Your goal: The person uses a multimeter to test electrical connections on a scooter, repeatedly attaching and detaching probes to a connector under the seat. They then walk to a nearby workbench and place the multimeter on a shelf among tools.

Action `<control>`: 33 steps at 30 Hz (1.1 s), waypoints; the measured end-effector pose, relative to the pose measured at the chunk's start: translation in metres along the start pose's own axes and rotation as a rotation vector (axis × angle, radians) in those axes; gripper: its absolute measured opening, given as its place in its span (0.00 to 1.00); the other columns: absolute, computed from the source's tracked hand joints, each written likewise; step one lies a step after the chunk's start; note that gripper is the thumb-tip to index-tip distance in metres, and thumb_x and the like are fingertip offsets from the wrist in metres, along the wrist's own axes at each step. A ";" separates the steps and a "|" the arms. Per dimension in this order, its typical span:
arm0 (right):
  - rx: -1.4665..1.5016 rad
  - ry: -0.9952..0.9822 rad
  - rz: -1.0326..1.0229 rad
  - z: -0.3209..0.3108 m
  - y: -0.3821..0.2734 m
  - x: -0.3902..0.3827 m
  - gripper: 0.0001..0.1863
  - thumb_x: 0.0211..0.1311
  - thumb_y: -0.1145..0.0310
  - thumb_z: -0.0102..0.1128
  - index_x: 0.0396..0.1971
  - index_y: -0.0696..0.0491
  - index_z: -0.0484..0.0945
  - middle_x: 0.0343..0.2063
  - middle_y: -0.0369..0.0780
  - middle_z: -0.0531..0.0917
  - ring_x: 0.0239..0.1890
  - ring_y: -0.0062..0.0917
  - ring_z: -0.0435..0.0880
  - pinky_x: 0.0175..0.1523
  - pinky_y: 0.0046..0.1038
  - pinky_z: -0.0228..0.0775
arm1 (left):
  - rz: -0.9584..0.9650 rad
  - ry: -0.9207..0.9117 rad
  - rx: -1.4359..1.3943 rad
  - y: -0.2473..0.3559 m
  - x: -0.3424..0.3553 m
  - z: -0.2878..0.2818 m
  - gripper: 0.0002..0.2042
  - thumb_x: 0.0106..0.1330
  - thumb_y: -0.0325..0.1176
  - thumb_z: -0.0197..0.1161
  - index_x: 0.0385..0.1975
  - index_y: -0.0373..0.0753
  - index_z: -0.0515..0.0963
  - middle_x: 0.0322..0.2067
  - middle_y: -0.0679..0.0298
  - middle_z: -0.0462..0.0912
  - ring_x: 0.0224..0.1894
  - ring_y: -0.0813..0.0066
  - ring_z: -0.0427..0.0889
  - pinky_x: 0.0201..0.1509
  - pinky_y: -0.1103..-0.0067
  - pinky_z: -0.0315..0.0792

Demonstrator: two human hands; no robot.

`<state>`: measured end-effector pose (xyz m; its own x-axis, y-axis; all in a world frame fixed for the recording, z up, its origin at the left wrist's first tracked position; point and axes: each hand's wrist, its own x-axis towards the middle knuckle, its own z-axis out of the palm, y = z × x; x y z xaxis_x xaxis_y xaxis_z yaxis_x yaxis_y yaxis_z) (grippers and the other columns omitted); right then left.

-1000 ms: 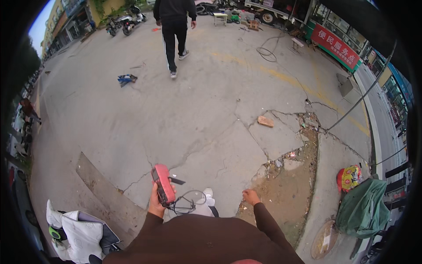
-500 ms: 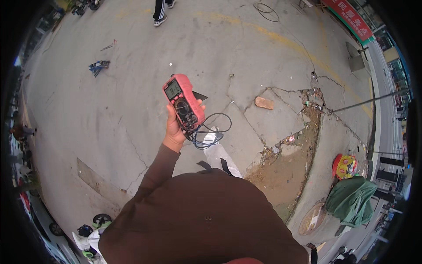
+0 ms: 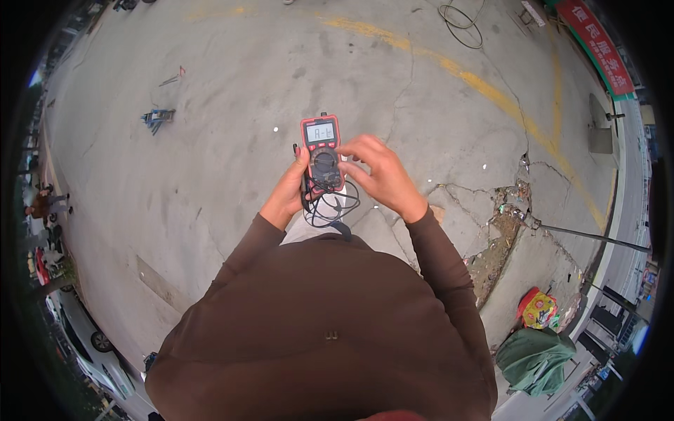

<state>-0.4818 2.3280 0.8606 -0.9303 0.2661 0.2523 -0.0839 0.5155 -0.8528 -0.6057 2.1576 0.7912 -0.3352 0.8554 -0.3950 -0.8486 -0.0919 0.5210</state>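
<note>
A red and black multimeter (image 3: 314,149) with a lit grey display is gripped by my left hand (image 3: 286,188), which wraps its left side. It stands nearly upright in the picture, its screen at the far end and the round dial (image 3: 324,162) below. Black test leads (image 3: 338,217) hang in loops from its near end. My right hand (image 3: 385,175) hovers at the meter's right edge, thumb and fingers curved and apart beside the dial. Nothing shows between them; whether a fingertip touches the case I cannot tell.
Cracked concrete spreads around me, with a broken strip of dirt and rubble (image 3: 500,242) to the right. A pole (image 3: 593,236) juts across there. A green cover (image 3: 539,361) and a red-yellow bag (image 3: 539,309) lie lower right. Blue debris (image 3: 157,119) lies far left; a wire coil (image 3: 460,27) lies far right.
My right hand has come in from out of view to the meter's right side. The meter has moved slightly right and straightened. A walking person's legs have mostly left the top edge.
</note>
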 end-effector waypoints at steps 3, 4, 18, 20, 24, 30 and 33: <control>-0.195 0.043 -0.114 -0.007 0.044 0.073 0.14 0.54 0.76 0.67 0.42 0.56 0.79 0.35 0.42 0.77 0.42 0.37 0.77 0.44 0.34 0.71 | -0.074 -0.006 0.020 0.037 0.092 -0.014 0.25 0.73 0.52 0.53 0.55 0.35 0.71 0.44 0.60 0.83 0.40 0.75 0.86 0.39 0.77 0.84; -0.197 0.070 -0.022 -0.012 0.058 0.086 0.14 0.53 0.77 0.67 0.41 0.56 0.79 0.35 0.42 0.77 0.43 0.38 0.77 0.45 0.35 0.71 | -0.118 0.001 0.054 0.046 0.115 -0.011 0.24 0.73 0.52 0.53 0.54 0.35 0.72 0.43 0.61 0.83 0.39 0.77 0.86 0.38 0.78 0.84; -0.285 0.418 0.155 -0.247 0.271 0.325 0.10 0.52 0.81 0.63 0.36 0.57 0.80 0.34 0.40 0.79 0.39 0.38 0.76 0.44 0.35 0.70 | -0.408 -0.102 0.403 0.181 0.546 0.147 0.22 0.73 0.53 0.53 0.46 0.37 0.74 0.29 0.71 0.80 0.21 0.88 0.76 0.16 0.88 0.67; -0.253 0.421 0.108 -0.284 0.303 0.364 0.08 0.54 0.81 0.59 0.35 0.57 0.79 0.34 0.40 0.79 0.40 0.38 0.76 0.46 0.36 0.69 | -0.423 -0.062 0.377 0.197 0.601 0.154 0.21 0.74 0.53 0.52 0.48 0.38 0.74 0.30 0.68 0.81 0.21 0.87 0.77 0.16 0.88 0.68; -0.192 0.357 0.012 -0.374 0.346 0.455 0.08 0.56 0.79 0.58 0.36 0.57 0.80 0.34 0.40 0.78 0.41 0.37 0.76 0.47 0.36 0.69 | -0.416 -0.008 0.390 0.255 0.698 0.199 0.23 0.73 0.53 0.53 0.51 0.37 0.73 0.35 0.66 0.82 0.29 0.83 0.81 0.25 0.84 0.76; -0.035 0.240 -0.043 -0.511 0.417 0.574 0.09 0.60 0.73 0.62 0.40 0.56 0.81 0.37 0.40 0.78 0.41 0.35 0.78 0.46 0.33 0.71 | -0.385 -0.151 0.273 0.317 0.838 0.267 0.25 0.74 0.50 0.53 0.60 0.34 0.67 0.51 0.55 0.80 0.51 0.63 0.83 0.51 0.66 0.83; 0.213 0.281 0.111 -0.582 0.454 0.626 0.12 0.65 0.68 0.62 0.46 0.56 0.81 0.41 0.40 0.80 0.41 0.26 0.81 0.45 0.26 0.73 | -0.256 -0.069 0.182 0.326 0.909 0.314 0.27 0.70 0.46 0.60 0.61 0.33 0.66 0.51 0.53 0.79 0.52 0.63 0.82 0.55 0.65 0.80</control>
<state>-0.8946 3.2027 0.8972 -0.8062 0.5393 0.2432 -0.0877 0.2975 -0.9507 -1.0590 3.0652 0.8394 -0.0861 0.8720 -0.4819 -0.8124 0.2185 0.5406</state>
